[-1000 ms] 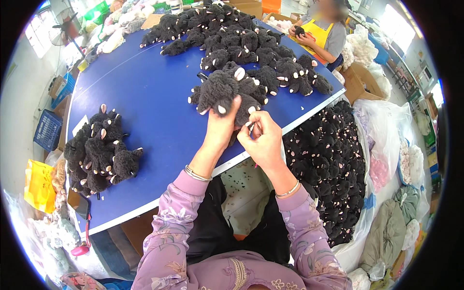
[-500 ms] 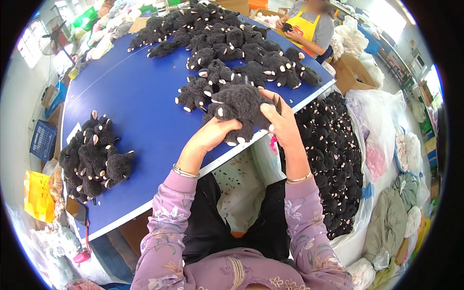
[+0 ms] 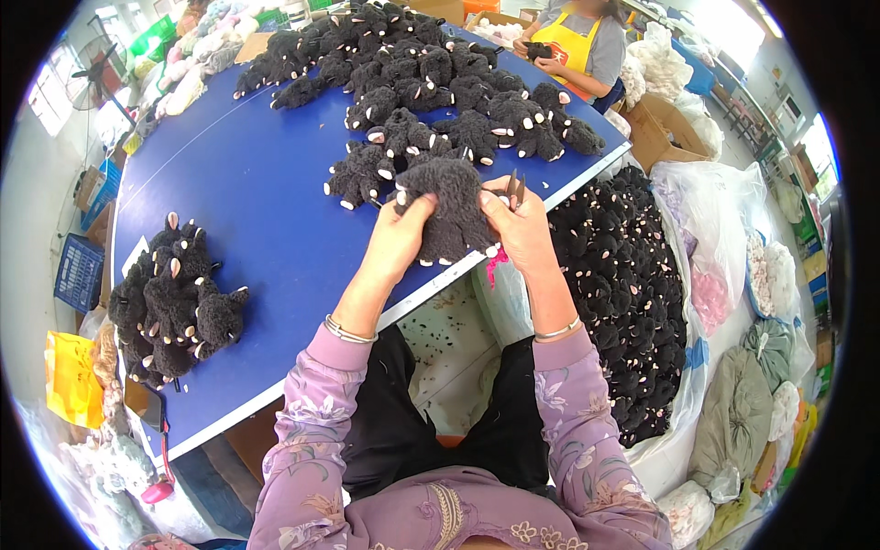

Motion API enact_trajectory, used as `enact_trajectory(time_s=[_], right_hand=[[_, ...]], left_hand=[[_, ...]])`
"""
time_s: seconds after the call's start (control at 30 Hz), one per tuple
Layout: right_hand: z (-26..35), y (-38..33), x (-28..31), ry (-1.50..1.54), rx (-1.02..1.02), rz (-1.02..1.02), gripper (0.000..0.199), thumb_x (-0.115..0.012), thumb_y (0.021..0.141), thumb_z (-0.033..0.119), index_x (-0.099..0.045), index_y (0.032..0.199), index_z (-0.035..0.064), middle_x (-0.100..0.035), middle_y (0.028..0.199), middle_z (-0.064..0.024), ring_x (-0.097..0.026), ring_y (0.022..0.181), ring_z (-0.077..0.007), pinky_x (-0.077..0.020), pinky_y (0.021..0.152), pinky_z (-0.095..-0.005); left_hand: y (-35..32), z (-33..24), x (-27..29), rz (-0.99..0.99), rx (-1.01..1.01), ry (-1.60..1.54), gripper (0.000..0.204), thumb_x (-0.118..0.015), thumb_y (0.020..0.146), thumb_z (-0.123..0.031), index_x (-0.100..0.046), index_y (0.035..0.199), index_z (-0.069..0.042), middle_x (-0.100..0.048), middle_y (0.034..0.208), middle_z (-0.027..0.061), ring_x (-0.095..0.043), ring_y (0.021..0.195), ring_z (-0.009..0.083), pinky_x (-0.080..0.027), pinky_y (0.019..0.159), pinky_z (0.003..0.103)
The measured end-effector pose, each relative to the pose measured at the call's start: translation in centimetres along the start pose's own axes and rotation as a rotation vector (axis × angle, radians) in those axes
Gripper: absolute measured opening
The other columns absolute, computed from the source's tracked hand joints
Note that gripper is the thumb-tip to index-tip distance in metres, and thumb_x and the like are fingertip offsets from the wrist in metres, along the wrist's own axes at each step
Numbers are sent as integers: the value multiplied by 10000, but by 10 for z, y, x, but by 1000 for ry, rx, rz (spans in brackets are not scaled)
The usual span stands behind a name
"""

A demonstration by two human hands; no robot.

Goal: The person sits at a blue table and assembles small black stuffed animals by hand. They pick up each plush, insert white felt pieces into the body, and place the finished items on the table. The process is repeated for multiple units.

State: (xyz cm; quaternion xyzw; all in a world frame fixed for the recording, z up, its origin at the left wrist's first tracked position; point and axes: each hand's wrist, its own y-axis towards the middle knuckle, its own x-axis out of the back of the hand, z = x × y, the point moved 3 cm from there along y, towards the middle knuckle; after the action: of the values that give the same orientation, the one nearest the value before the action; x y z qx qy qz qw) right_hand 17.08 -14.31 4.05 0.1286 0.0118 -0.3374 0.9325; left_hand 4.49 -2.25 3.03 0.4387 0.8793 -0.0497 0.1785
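My left hand [image 3: 401,240] is clamped on the left flank of a black plush toy [image 3: 449,206], fingers dug into the fur. My right hand [image 3: 520,227] grips the toy's right side, and a small pair of snips [image 3: 514,190] stands up out of that hand, its blades close together above the fur. I hold the toy at the near edge of the blue table [image 3: 247,229], just over the rim.

Beyond the toy, further onto the table, a broad heap of black plush toys [image 3: 431,73] spreads toward the far edge. Well to the left of the toy, near the table's left end, sits a smaller stack of the same toys [image 3: 174,298]. To the right of the table, below its edge, a clear bag filled with black toys [image 3: 614,293] stands open. At the table's far right corner a person in a yellow apron [image 3: 582,46] handles another dark toy.
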Motion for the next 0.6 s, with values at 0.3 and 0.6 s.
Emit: enact_trajectory(time_s=[0.3,0.6], right_hand=[[-6,5,0,280,-74,9,170,-664,871,167,-600,919,18,-498,691,38,-371,486,-27,-300,428,-202],[15,5,13,42,40,-9,305,-663,876,279,-642,973,-10,-565,769,30,-421,587,-18,-328,509,-200]], left_hand=[[-5,-19,5,66,-51,-391,329,-518,967,-216,-549,1195,20,-614,1147,116,-614,1003,197,-510,881,353],[-6,-2,-7,145,-85,215,344,-538,970,-253,-601,1128,45,-654,956,42,-589,853,86,-490,766,248]])
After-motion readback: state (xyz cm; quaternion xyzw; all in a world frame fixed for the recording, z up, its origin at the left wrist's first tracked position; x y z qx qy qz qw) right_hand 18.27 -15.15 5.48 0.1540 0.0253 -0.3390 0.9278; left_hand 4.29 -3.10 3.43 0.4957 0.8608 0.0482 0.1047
